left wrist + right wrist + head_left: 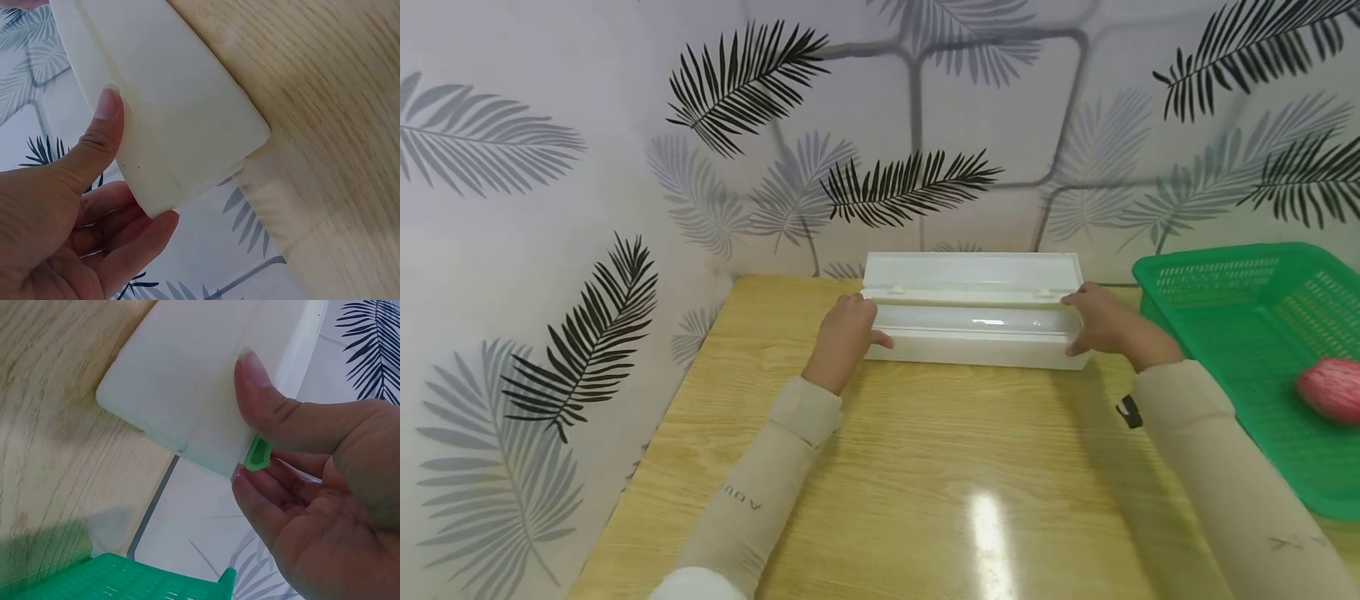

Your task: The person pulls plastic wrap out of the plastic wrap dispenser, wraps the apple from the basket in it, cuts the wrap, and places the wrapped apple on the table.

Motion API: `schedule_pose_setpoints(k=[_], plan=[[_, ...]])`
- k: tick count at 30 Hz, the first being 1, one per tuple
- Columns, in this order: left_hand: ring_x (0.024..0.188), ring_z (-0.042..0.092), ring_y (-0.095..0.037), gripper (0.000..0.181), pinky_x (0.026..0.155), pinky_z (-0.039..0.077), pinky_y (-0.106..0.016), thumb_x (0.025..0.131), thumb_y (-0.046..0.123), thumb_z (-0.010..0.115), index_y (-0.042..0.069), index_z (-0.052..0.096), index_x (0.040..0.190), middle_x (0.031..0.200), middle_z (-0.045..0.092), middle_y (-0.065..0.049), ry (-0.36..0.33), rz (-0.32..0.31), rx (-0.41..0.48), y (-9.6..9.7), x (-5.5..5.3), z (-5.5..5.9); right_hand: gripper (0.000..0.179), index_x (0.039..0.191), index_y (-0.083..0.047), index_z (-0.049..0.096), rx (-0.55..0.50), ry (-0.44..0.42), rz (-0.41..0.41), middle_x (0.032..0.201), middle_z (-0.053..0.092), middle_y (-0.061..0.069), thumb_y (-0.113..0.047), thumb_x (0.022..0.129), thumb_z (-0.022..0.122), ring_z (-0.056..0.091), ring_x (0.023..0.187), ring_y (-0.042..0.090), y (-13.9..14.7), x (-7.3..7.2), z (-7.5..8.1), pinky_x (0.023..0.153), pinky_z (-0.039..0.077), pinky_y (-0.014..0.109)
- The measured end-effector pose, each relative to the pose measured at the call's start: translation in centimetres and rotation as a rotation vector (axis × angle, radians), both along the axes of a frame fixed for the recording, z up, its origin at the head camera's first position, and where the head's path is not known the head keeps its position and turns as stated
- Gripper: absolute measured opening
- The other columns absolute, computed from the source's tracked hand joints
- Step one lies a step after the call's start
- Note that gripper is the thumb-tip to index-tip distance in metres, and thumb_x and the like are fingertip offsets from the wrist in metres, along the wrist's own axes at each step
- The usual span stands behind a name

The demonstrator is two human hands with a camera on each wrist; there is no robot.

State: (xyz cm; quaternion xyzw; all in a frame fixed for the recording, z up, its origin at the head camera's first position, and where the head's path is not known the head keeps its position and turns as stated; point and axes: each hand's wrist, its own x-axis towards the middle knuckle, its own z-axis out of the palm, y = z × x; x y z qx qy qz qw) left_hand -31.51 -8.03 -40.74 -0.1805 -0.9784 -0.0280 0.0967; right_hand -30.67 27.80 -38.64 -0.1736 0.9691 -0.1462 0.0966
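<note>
A long white plastic wrap dispenser (977,348) lies near the wooden table's back edge, its lid (973,268) raised at the rear. Inside is a shiny pale roll (955,317), apparently cling film. My left hand (844,333) grips the dispenser's left end, thumb on the front wall in the left wrist view. At the right end my right hand (1108,323) holds it with the thumb in front and fingers behind. A small green piece (257,453) shows at that corner, beside the right thumb. The far sides of both ends are hidden by fingers.
To the right stands a green plastic basket (1217,367) with a pink oblong object (1332,390) in it. A patterned wall (865,108) rises directly behind the wooden table (925,467). A small black item (1128,411) shows beside the right sleeve.
</note>
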Motion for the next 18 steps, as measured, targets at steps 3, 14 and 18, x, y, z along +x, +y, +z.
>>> schedule_pose_setpoints(k=[3,14,18], plan=[[0.063,0.047,-0.018,0.044,0.052,0.044,-0.021,0.066,0.048,0.070,0.005,0.062,0.073,0.070,0.054,-0.007,0.039,-0.012,-0.026,0.0,-0.3,-0.1,0.076,0.124,0.019,0.042,0.015,0.003,0.011,0.117,0.041,0.038,-0.011,0.068,0.082,0.041,0.108,0.050,0.1,-0.4,0.0,0.093,0.037,0.057],[0.061,0.049,-0.018,0.046,0.048,0.043,-0.021,0.067,0.050,0.068,0.005,0.061,0.073,0.070,0.056,-0.008,0.073,-0.015,-0.056,0.2,-1.1,0.0,0.076,0.125,0.020,0.041,0.052,-0.009,0.021,0.115,0.040,0.037,-0.012,0.070,0.081,0.042,0.106,0.048,0.1,-1.7,0.2,0.091,0.039,0.056],[0.064,0.051,-0.019,0.046,0.051,0.046,-0.022,0.067,0.050,0.069,0.005,0.061,0.072,0.073,0.057,-0.009,0.036,-0.004,-0.039,0.2,-1.5,0.0,0.076,0.126,0.020,0.039,0.041,-0.012,0.031,0.116,0.039,0.038,-0.012,0.071,0.081,0.041,0.107,0.050,0.3,-1.8,0.3,0.092,0.038,0.057]])
